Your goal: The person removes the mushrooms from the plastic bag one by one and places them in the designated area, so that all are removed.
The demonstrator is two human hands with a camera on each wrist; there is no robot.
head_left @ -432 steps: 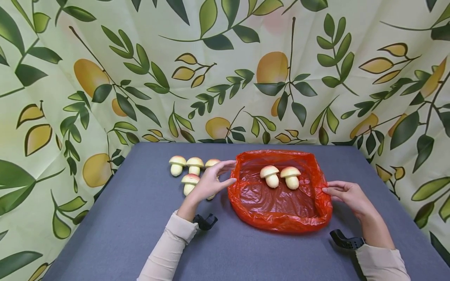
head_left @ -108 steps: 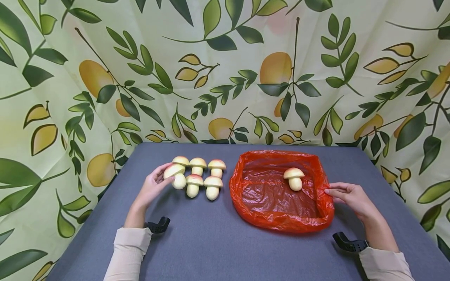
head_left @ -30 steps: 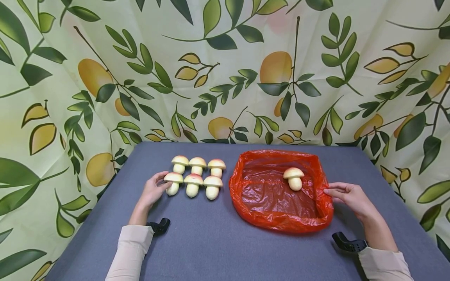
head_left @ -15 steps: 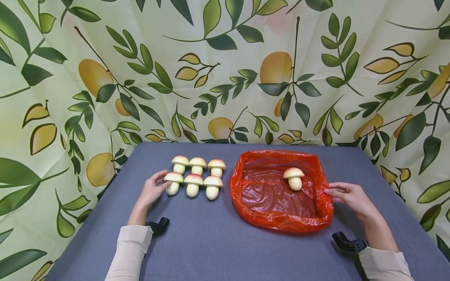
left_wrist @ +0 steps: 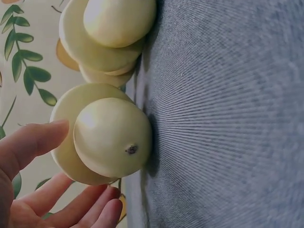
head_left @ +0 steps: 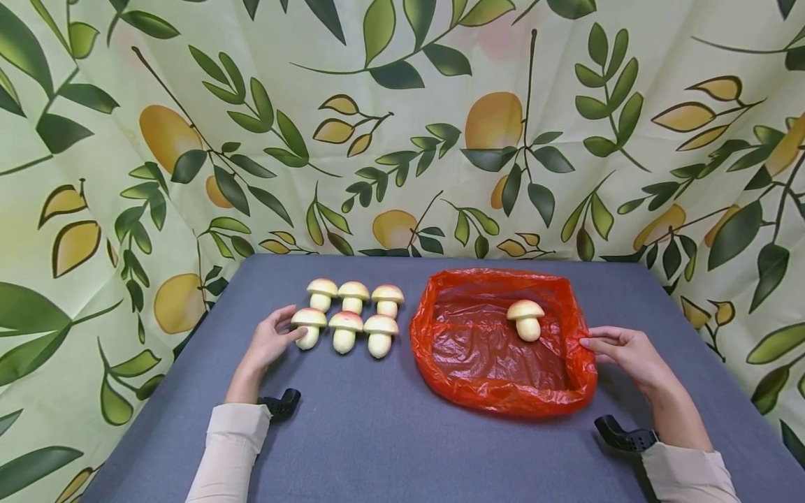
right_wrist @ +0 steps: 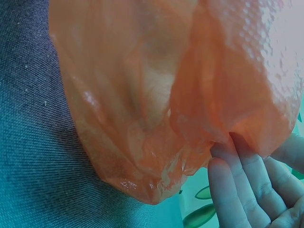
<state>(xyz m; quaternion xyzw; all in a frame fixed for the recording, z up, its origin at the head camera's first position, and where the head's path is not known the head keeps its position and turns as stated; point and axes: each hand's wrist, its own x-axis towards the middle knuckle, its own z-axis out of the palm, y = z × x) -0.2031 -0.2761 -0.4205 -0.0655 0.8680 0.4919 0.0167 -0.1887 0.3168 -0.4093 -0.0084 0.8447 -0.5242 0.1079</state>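
Observation:
My left hand (head_left: 270, 340) holds the cap of a toy mushroom (head_left: 308, 327), thumb on one side and fingers on the other. This mushroom lies on the table at the left end of the front row; in the left wrist view its pale stem (left_wrist: 114, 137) faces the camera. Beside and behind it lie several like mushrooms (head_left: 345, 331) in two rows, with cream stems and reddish-yellow caps. My right hand (head_left: 632, 353) pinches the right rim of a red plastic bag (head_left: 503, 399), which stands with its mouth spread wide. One mushroom (head_left: 525, 320) lies inside the bag.
A grey-blue cloth covers the table (head_left: 377, 447). A leaf-and-fruit patterned curtain (head_left: 402, 140) hangs behind and at the sides. Each wrist wears a black camera mount, the left one (head_left: 283, 405) close over the cloth.
The bag held two mushrooms earlier and now holds one. The mushroom my left hand carried has come down at the front row's left end, then shifted slightly left. My right hand stays put.

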